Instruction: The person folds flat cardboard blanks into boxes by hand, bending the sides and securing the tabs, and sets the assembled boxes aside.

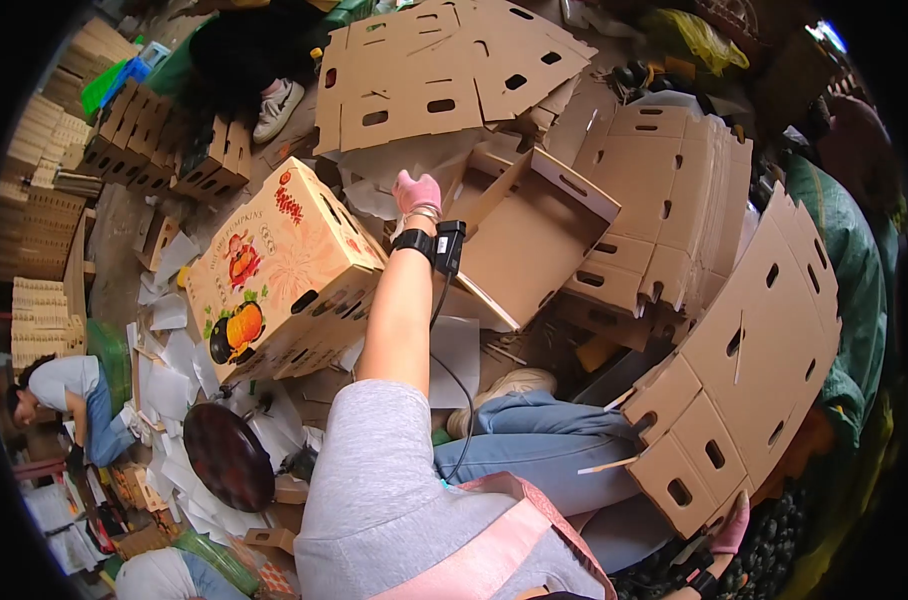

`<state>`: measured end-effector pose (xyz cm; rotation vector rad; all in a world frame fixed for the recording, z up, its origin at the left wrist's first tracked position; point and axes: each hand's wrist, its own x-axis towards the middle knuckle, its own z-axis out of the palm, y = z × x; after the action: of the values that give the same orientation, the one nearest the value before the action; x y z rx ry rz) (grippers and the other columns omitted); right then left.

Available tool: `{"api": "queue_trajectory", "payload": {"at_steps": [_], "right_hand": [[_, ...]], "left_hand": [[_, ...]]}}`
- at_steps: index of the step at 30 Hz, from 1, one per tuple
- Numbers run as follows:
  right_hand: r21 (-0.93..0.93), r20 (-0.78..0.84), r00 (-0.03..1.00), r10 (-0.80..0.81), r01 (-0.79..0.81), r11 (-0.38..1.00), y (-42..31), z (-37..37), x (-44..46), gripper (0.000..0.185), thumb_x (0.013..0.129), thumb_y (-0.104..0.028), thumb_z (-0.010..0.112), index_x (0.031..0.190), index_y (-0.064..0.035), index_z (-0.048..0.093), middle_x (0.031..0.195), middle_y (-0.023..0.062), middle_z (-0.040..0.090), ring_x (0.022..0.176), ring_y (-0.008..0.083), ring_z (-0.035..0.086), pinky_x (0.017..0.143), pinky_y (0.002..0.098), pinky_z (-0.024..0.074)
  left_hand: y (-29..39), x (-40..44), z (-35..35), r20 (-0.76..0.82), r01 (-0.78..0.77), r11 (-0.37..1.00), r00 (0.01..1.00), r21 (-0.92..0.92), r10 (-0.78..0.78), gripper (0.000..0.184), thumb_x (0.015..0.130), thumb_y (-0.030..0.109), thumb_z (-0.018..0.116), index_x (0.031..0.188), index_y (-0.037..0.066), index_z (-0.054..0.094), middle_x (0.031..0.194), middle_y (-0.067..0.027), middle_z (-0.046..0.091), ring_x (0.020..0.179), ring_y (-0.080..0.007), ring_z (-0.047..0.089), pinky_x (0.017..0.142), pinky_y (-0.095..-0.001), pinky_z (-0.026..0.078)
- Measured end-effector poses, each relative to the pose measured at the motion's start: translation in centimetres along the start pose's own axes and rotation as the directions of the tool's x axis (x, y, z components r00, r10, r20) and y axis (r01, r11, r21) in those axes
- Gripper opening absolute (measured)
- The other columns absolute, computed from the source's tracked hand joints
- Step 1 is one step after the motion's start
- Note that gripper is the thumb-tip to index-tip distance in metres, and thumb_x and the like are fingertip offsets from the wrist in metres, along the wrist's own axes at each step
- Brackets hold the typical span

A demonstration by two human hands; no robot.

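Observation:
My left hand (417,193), in a pink glove, reaches forward with fingers curled; what they may hold is hidden. It is between a printed pumpkin carton (289,265) and an open cardboard tray (534,235). A small black device (448,247) with a cable is strapped to that wrist. At the lower right, my right hand (732,525), also pink-gloved, grips the near end of a flat cardboard box blank (744,360). This blank has several oval slots and stands tilted and slightly bowed beside my legs.
Flat blanks (404,85) lie ahead, and a stack of blanks (664,190) stands behind the tray. A round dark stool (228,457) and scattered white papers (179,385) are to the left. A co-worker (74,400) bends at far left. Green sacks (834,270) line the right.

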<state>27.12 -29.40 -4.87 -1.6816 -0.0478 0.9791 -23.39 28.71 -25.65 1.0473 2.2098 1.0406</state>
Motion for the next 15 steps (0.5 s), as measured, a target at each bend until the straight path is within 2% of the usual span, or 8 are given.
{"api": "queue_trajectory", "payload": {"at_steps": [1, 4, 6, 8, 9, 11, 14, 15], "right_hand": [[-0.006, 0.001, 0.999, 0.037, -0.037, 0.999, -0.6, -0.3, -0.2, 0.056, 0.09, -0.041, 0.053, 0.132, -0.0056, 0.045, 0.123, 0.0094, 0.056, 0.109, 0.0238, 0.056, 0.089, 0.0367, 0.0483], [-0.047, 0.009, 0.994, 0.11, -0.109, 0.993, -1.9, -0.5, -1.0, 0.057, 0.09, -0.042, 0.053, 0.134, -0.0059, 0.043, 0.124, 0.0095, 0.055, 0.11, 0.0236, 0.056, 0.091, 0.0374, 0.048], [-0.091, 0.01, 0.992, 0.129, -0.127, 0.988, -2.6, 0.0, -1.5, 0.057, 0.09, -0.042, 0.053, 0.134, -0.0061, 0.043, 0.125, 0.0094, 0.055, 0.111, 0.0235, 0.055, 0.091, 0.0373, 0.0479], [-0.139, 0.0, 0.991, 0.136, -0.134, 0.981, -3.2, 1.9, -2.1, 0.057, 0.09, -0.042, 0.053, 0.134, -0.0063, 0.042, 0.125, 0.0093, 0.054, 0.111, 0.0234, 0.055, 0.091, 0.0371, 0.0479], [-0.151, -0.007, 0.99, 0.14, -0.139, 0.979, -3.2, 1.9, -1.6, 0.057, 0.09, -0.042, 0.053, 0.134, -0.0064, 0.042, 0.125, 0.0093, 0.054, 0.111, 0.0233, 0.055, 0.091, 0.0371, 0.0478], [-0.193, -0.017, 0.987, 0.16, -0.16, 0.968, -3.4, 2.7, -2.1, 0.058, 0.09, -0.042, 0.053, 0.134, -0.0066, 0.042, 0.126, 0.0091, 0.054, 0.111, 0.0232, 0.055, 0.091, 0.037, 0.0478], [-0.226, -0.03, 0.984, 0.175, -0.178, 0.958, -3.6, 3.5, -2.0, 0.058, 0.09, -0.043, 0.053, 0.134, -0.0069, 0.042, 0.126, 0.009, 0.054, 0.111, 0.023, 0.055, 0.091, 0.0368, 0.0477], [-0.232, -0.033, 0.983, 0.181, -0.183, 0.955, -3.7, 3.7, -2.0, 0.058, 0.09, -0.043, 0.053, 0.135, -0.007, 0.042, 0.126, 0.0089, 0.053, 0.112, 0.023, 0.055, 0.091, 0.0367, 0.0477]], "left_hand": [[0.6, 0.5, 0.3, -0.03, 0.124, 0.992, 0.992, 0.008, -0.124, 0.049, 0.079, 0.021, 0.052, 0.124, 0.002, 0.05, 0.125, -0.0256, 0.05, 0.116, -0.0379, 0.048, 0.1, -0.0405, 0.038], [-1.4, 5.1, 1.6, 0.003, 0.262, 0.954, 0.964, 0.144, -0.265, 0.043, 0.079, 0.017, 0.051, 0.119, 0.003, 0.057, 0.125, -0.0254, 0.051, 0.117, -0.0374, 0.05, 0.098, -0.0413, 0.041], [-2.0, 6.6, 1.4, 0.014, 0.231, 0.964, 0.972, 0.134, -0.235, 0.037, 0.079, 0.015, 0.05, 0.111, 0.002, 0.062, 0.116, -0.0224, 0.06, 0.11, -0.0366, 0.057, 0.095, -0.0387, 0.044], [-4.8, 9.4, 2.6, 0.111, 0.253, 0.966, 0.96, 0.053, -0.258, 0.038, 0.079, 0.015, 0.05, 0.113, 0.005, 0.063, 0.115, -0.0203, 0.062, 0.11, -0.0349, 0.057, 0.096, -0.0361, 0.044], [-6.4, 11.2, 3.2, 0.162, 0.292, 0.954, 0.94, 0.073, -0.3, 0.039, 0.08, 0.021, 0.055, 0.116, 0.007, 0.062, 0.119, -0.0191, 0.06, 0.115, -0.0345, 0.054, 0.097, -0.0346, 0.042], [-10.6, 14.0, 5.1, 0.257, 0.056, 0.975, 0.96, 0.216, -0.112, 0.045, 0.081, 0.031, 0.056, 0.121, 0.01, 0.059, 0.124, -0.0178, 0.057, 0.119, -0.0338, 0.051, 0.1, -0.0351, 0.039], [-19.1, 21.1, 9.3, 0.47, -0.319, 0.827, 0.88, 0.463, 0.076, 0.062, 0.082, 0.053, 0.049, 0.132, 0.016, 0.05, 0.135, -0.0147, 0.049, 0.126, -0.0341, 0.043, 0.105, -0.0357, 0.032], [-18.9, 20.9, 9.2, 0.487, -0.318, 0.837, 0.87, 0.444, 0.072, 0.063, 0.082, 0.053, 0.047, 0.133, 0.016, 0.048, 0.136, -0.0145, 0.048, 0.126, -0.0347, 0.043, 0.105, -0.0356, 0.032]]}}
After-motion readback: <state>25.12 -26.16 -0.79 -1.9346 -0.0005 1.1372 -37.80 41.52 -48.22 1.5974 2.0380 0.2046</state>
